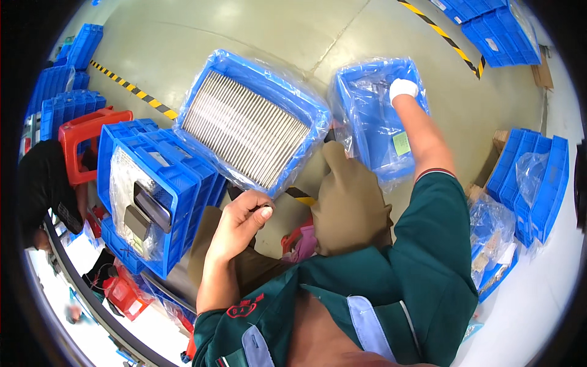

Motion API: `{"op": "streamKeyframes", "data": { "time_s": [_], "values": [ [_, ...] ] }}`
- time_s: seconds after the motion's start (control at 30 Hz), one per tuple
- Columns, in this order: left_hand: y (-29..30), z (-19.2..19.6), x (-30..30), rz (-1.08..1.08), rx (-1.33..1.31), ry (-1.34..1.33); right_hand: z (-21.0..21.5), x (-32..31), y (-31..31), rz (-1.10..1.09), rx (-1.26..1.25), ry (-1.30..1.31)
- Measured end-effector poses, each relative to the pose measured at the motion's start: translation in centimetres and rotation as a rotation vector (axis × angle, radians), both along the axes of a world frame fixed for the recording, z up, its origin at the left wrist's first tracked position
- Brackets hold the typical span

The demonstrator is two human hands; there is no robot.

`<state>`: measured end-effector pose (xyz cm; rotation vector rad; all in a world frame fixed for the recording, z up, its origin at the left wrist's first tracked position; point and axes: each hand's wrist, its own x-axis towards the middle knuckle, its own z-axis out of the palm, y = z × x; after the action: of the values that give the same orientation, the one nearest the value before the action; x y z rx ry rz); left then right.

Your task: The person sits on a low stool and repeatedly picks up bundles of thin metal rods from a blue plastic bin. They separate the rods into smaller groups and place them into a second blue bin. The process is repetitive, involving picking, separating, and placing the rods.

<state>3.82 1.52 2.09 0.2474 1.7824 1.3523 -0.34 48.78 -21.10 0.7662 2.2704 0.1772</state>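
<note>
My left hand (241,220) is bare, with its fingers curled at the near rim of a tilted blue crate (211,76). That crate is lined with clear plastic and packed with a row of thin pale plates (244,128). My right hand (403,89) wears a white glove and reaches into a second, smaller blue crate (354,76), also lined with clear plastic, which stands on the floor ahead of my knee. The glove's fingers are hidden from me. A small green label (401,143) sits on that crate's near wall.
A blue crate (177,177) holding dark flat parts in plastic stands at my left, beside a red stool (85,131). Blue crates are stacked at far left (67,104), top right (489,24) and right (538,177). Yellow-black floor tape (131,90) crosses the concrete. A person in black (43,183) is at left.
</note>
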Motion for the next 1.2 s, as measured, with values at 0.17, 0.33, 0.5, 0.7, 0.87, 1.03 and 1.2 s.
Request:
{"op": "streamKeyframes", "data": {
  "time_s": [0.17, 0.33, 0.5, 0.7, 0.87, 1.03, 1.2],
  "values": [
    [-0.2, -0.3, -0.4, 0.038, -0.041, -0.034, -2.3, -1.4, -0.3, -0.151, 0.015, 0.174],
    [-0.6, -0.3, -0.5, 0.003, -0.039, 0.005, -2.6, 0.8, -0.6, -0.145, 0.001, 0.341],
    [-0.2, 2.3, -0.7, 0.068, -0.108, -0.069, -0.6, 5.3, -1.3, -0.182, -0.07, 0.347],
    [-0.6, 3.3, -1.6, 0.232, 0.215, 0.121, 3.8, 10.6, -2.5, -0.281, -0.399, 0.552],
    [-0.9, 3.5, -2.7, 0.366, 0.356, 0.129, 15.6, 8.8, -10.0, -0.312, -0.793, 0.951],
    [-2.0, 3.8, -4.3, 0.593, 0.523, 0.052, 27.6, 5.8, -19.5, -0.388, -1.334, 1.031],
    [-5.1, 4.3, -6.1, 0.769, 0.84, 0.057, 29.1, 3.5, -27.7, 0.001, -1.204, 1.088]
  ]
}}
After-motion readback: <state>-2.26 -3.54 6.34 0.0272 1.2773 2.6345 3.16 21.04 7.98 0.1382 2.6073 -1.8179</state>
